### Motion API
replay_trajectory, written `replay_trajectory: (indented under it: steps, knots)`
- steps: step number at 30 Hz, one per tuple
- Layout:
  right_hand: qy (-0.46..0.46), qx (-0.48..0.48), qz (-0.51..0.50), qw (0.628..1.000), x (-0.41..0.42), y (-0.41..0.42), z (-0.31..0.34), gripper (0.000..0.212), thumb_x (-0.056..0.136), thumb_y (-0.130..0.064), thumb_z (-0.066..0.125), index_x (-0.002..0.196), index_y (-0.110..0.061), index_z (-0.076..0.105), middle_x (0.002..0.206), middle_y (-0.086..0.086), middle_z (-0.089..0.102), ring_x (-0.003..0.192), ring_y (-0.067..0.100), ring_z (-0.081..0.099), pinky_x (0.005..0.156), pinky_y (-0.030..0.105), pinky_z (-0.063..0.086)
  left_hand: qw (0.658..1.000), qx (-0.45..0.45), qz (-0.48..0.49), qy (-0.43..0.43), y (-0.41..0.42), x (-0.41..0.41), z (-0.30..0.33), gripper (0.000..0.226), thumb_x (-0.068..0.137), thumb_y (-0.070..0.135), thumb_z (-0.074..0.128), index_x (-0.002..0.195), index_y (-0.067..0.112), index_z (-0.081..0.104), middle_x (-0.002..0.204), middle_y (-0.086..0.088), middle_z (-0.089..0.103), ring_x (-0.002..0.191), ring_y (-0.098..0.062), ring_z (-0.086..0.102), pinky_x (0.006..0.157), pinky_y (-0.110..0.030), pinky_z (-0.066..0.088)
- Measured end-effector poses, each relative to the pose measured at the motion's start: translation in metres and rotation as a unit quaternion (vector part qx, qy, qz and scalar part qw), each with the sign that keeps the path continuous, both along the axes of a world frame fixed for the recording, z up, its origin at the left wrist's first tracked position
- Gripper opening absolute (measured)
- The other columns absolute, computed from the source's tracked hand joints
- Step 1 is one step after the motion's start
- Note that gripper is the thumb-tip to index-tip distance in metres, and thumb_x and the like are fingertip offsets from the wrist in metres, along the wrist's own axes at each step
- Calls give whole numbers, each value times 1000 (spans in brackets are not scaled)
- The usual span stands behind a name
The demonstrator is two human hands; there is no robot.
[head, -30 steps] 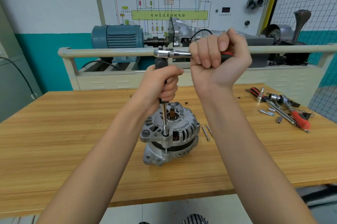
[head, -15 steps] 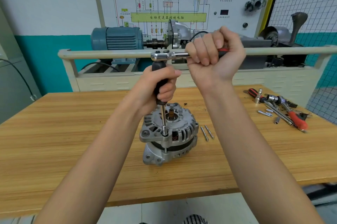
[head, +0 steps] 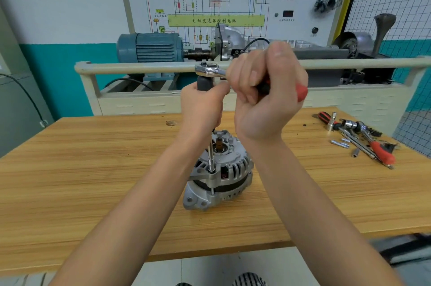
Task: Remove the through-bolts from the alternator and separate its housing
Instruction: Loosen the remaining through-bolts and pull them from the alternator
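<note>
A silver alternator (head: 224, 173) stands upright on the wooden bench (head: 93, 180). A long socket extension (head: 211, 157) rises from a through-bolt (head: 212, 189) at the housing's near edge. My left hand (head: 201, 108) grips the black grip of the extension just under the ratchet head (head: 207, 70). My right hand (head: 268, 97) is curled round the ratchet's red-and-black handle (head: 300, 92), which points to the right and toward me.
Loose tools lie at the bench's right end: a red-handled ratchet (head: 373, 146), a screwdriver (head: 326, 119), sockets and small bolts (head: 340, 143). A rail (head: 140, 67) and a training rig with a blue motor (head: 149, 48) stand behind the bench.
My right hand has swung the ratchet handle toward me, turning it about the extension. My left hand has stayed on the grip. The two bolts lying right of the alternator are now hidden by my right forearm.
</note>
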State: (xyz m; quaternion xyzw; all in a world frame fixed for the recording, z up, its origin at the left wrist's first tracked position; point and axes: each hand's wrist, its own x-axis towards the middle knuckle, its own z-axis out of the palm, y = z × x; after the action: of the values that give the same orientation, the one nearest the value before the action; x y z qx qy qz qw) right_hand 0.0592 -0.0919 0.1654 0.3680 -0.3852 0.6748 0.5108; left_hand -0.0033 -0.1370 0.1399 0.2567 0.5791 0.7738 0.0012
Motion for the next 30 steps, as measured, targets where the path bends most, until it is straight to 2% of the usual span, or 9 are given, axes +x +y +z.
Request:
replay_trajectory:
  steps: [4, 8, 11, 13, 16, 20, 23, 26, 30]
  knots:
    - [-54, -53, 126, 989, 0, 18, 7, 46, 90, -7, 33, 46, -13, 42, 34, -5, 27, 33, 10, 20, 43, 24, 18, 994, -23, -108, 1, -8, -6, 0, 43, 83, -2, 58, 53, 17, 34, 38, 8, 27, 33, -9, 20, 37, -17, 21]
    - [-130, -136, 284, 940, -6, 43, 15, 54, 94, -14, 29, 41, -13, 41, 31, -4, 24, 32, 11, 15, 39, 19, 21, 950, -48, -310, -1, -21, -18, 6, 32, 73, 13, 62, 49, 19, 43, 40, 5, 31, 34, -9, 26, 39, -21, 24]
    - [-146, -190, 341, 909, -10, 51, 15, 54, 95, -16, 30, 42, -13, 39, 31, -3, 23, 28, 11, 20, 38, 18, 21, 927, -70, -367, 1, -18, -19, 9, 36, 73, 14, 63, 45, 19, 40, 35, 7, 29, 28, -6, 24, 35, -18, 21]
    - [-134, -200, 339, 910, -10, 50, 12, 53, 95, -16, 31, 43, -13, 40, 31, -3, 23, 29, 11, 20, 38, 19, 21, 931, -74, -358, -15, -15, -17, 10, 43, 78, 13, 57, 42, 19, 36, 32, 8, 26, 25, -4, 20, 34, -15, 15]
    - [-107, -171, 287, 936, -5, 43, 7, 53, 95, -14, 30, 43, -14, 41, 33, -4, 24, 32, 11, 20, 40, 20, 22, 965, -56, -256, -15, -12, -11, 6, 48, 84, 9, 54, 43, 20, 33, 34, 7, 24, 27, -6, 16, 35, -13, 16]
    - [-37, -60, 150, 986, 1, 22, 0, 44, 90, -8, 36, 47, -13, 43, 35, -5, 28, 34, 11, 21, 44, 25, 20, 998, -22, -64, -16, 0, 1, 2, 46, 86, -2, 51, 52, 19, 29, 38, 7, 22, 32, -10, 15, 38, -14, 16]
    - [13, -8, 41, 999, 3, 9, -6, 32, 84, -6, 42, 54, -18, 47, 39, -6, 31, 36, 10, 24, 44, 28, 18, 1000, -10, 11, -12, 6, 4, 1, 41, 81, -5, 49, 53, 18, 30, 41, 5, 24, 36, -11, 17, 39, -14, 17]
    - [-10, -30, 91, 995, 2, 19, -2, 42, 86, -5, 36, 47, -14, 45, 35, -6, 30, 34, 9, 24, 44, 25, 20, 1000, -27, -16, 0, 4, 2, -1, 41, 81, -5, 54, 55, 19, 32, 43, 5, 25, 37, -11, 18, 39, -16, 18]
    - [-101, -120, 268, 950, -7, 47, 9, 51, 92, -13, 33, 42, -13, 43, 32, -5, 26, 30, 10, 22, 41, 19, 23, 982, -52, -179, 16, -12, -8, 5, 38, 79, 6, 62, 50, 18, 41, 42, 4, 30, 36, -11, 24, 39, -20, 24]
